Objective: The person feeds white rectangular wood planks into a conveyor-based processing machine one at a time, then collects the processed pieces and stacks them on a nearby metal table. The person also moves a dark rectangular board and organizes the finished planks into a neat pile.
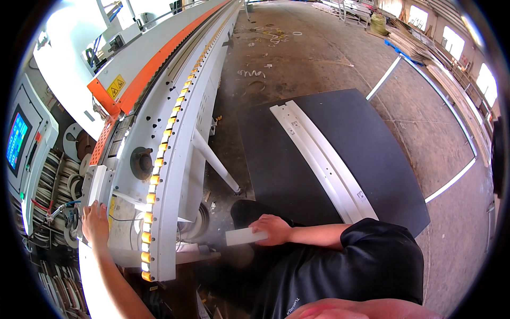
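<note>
At the left, my left hand (95,226) has its fingers bent over the near end of a narrow white board piece (97,183), which lies along the machine's infeed edge. Another short white board piece (243,236) sticks out to the left from my right hand (273,228), whose fingers are closed round its right end. This hand is in front of my body, low between the machine (183,159) and the dark panel (366,138).
Yellow and white rollers (154,198) line the machine's long rail. A lit control screen (18,139) stands far left, above rolls of edge banding (53,181). A long white grooved profile (324,165) rests on the dark panel. Curled scraps (251,73) litter the floor.
</note>
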